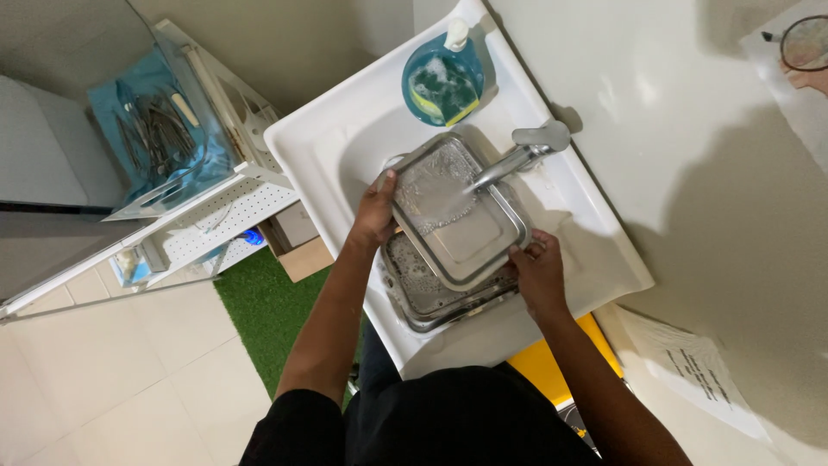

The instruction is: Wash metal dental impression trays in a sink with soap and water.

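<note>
Left hand: the left hand (pixel 375 211) grips the far-left edge of a steel tray (pixel 461 220), fingers curled over the rim and pressed together, thumb on top.
Right hand: the right hand (pixel 536 269) pinches the tray's near-right corner, thumb on the upper face; the other fingers are hidden underneath, so I cannot tell how they lie.
Tray: it is held tilted over the white sink (pixel 345 138), under the tap (pixel 517 155), with water running onto its soapy surface.
Below: a second steel tray (pixel 423 298) lies in the basin, partly covered by the held one.
Nearby: a blue bowl (pixel 444 82) with a sponge and suds sits on the sink's far corner; a blue cloth with metal tools (pixel 155 129) lies on a stand well apart to the left.
Slip risk: wet, soapy metal held only at two edges could slide free and bang into the lower tray.
Splash risk: water striking the tilted face could run off over the near rim of the sink.
Paper risk: a printed sheet (pixel 703 371) lies near the right forearm, where spray could wet it.
</note>
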